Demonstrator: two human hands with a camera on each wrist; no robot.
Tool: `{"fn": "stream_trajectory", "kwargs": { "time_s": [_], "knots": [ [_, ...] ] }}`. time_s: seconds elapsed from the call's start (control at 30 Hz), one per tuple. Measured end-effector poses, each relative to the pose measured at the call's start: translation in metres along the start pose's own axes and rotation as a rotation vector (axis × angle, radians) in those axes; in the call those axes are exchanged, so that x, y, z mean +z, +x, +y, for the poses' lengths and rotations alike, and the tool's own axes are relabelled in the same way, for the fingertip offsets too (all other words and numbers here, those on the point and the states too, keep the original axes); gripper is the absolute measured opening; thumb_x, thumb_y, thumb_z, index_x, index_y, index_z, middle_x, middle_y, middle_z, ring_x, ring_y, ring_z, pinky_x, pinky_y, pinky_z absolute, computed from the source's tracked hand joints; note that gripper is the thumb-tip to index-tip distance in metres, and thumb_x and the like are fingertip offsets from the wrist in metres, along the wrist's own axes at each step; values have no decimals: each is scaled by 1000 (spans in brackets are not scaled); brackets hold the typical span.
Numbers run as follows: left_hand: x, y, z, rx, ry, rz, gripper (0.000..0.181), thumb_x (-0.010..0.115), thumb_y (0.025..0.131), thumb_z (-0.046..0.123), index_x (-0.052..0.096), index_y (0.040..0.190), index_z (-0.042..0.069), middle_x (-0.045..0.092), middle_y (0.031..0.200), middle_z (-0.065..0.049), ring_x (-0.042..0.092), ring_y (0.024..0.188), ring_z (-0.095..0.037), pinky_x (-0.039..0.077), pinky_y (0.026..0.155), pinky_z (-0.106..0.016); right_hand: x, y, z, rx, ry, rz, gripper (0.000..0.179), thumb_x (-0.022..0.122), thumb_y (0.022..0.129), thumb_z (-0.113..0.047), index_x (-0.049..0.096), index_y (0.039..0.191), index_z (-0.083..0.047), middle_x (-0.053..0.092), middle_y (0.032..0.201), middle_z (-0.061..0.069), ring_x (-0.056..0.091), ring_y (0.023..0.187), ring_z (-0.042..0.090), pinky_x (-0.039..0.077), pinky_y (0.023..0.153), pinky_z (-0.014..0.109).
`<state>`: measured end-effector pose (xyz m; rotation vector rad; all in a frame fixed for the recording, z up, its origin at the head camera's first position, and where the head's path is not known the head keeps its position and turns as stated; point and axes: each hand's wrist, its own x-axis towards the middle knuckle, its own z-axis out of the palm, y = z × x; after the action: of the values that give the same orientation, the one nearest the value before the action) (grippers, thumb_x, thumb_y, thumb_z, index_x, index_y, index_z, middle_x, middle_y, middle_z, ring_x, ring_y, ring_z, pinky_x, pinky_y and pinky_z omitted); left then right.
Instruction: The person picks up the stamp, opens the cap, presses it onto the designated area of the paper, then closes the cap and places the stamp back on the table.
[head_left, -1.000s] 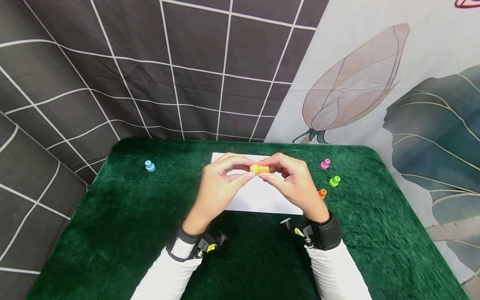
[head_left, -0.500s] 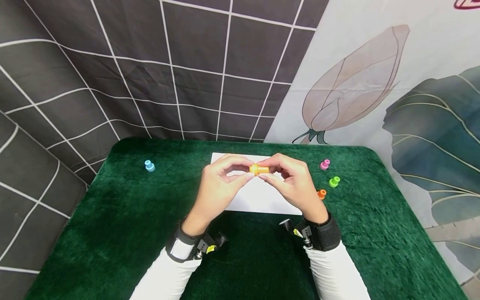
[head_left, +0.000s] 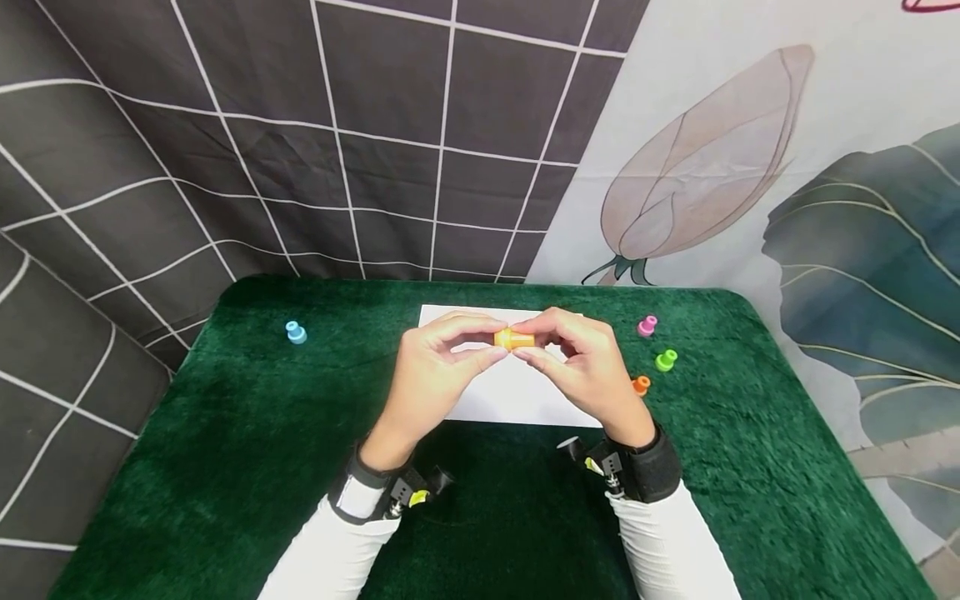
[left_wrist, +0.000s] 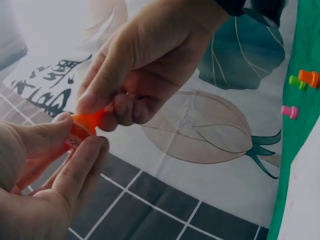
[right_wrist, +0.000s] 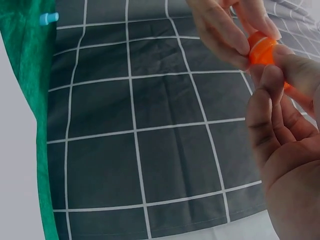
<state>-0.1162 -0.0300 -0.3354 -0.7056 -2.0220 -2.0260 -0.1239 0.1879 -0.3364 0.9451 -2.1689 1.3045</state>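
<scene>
A small yellow-orange stamp (head_left: 513,339) is held sideways between both hands, above a white sheet of paper (head_left: 517,392). My left hand (head_left: 426,371) pinches its wide end between thumb and fingers. From the other side, my right hand (head_left: 588,367) grips the narrow handle. Both wrist views show the stamp more orange; in the left wrist view some faint printing marks the wide part of the stamp (left_wrist: 82,131). Fingertips cover much of it, and its stamping face is hidden.
To the right stand similar stamps: pink (head_left: 647,326), green (head_left: 666,360) and orange (head_left: 641,385), the last partly behind my right hand. A light blue stamp (head_left: 296,332) is at the far left. Green cloth covers the table (head_left: 262,442), with a tile-patterned curtain (head_left: 390,167) behind.
</scene>
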Motion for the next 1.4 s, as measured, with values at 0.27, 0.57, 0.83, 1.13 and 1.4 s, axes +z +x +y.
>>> {"fn": "stream_trajectory", "kwargs": {
  "time_s": [0.27, 0.57, 0.83, 1.13, 1.4],
  "knots": [
    [-27, 2, 8, 38, 45, 119, 30, 83, 84, -1, 78, 113, 1, 78, 111, -12, 75, 102, -20, 62, 93, -36, -16, -2, 1, 22, -68, 63, 25, 83, 84, -1, 77, 108, -6, 70, 83, 3, 50, 63, 8, 29, 47, 23],
    [-47, 2, 18, 119, 57, 142, 32, 80, 83, -8, 76, 114, -4, 75, 115, -17, 74, 104, -20, 61, 93, -33, -9, 1, 7, 64, -130, 51, 29, 83, 81, 6, 76, 107, -6, 59, 77, -1, 48, 67, 10, 35, 52, 21],
    [-56, 5, 16, 130, 60, 160, 33, 83, 82, -4, 75, 115, -5, 74, 118, -17, 74, 107, -22, 60, 96, -37, 1, 2, 19, 47, -264, -18, 26, 85, 83, -4, 74, 106, -9, 58, 78, -3, 53, 73, 10, 41, 61, 17],
    [-59, 6, 16, 53, 90, 191, 34, 83, 82, -6, 76, 114, -2, 75, 117, -10, 74, 105, -21, 60, 95, -38, 17, 11, 41, 77, -355, -207, 19, 79, 91, -10, 73, 110, -9, 66, 89, 0, 55, 74, 11, 49, 60, 25],
    [-67, 8, 17, 29, 104, 196, 34, 82, 81, -8, 76, 114, -3, 75, 116, -12, 74, 103, -17, 61, 92, -34, 34, 40, 67, 135, -419, -413, 17, 75, 96, -16, 72, 110, -7, 71, 100, 8, 65, 84, 19, 59, 72, 33]
  ]
}}
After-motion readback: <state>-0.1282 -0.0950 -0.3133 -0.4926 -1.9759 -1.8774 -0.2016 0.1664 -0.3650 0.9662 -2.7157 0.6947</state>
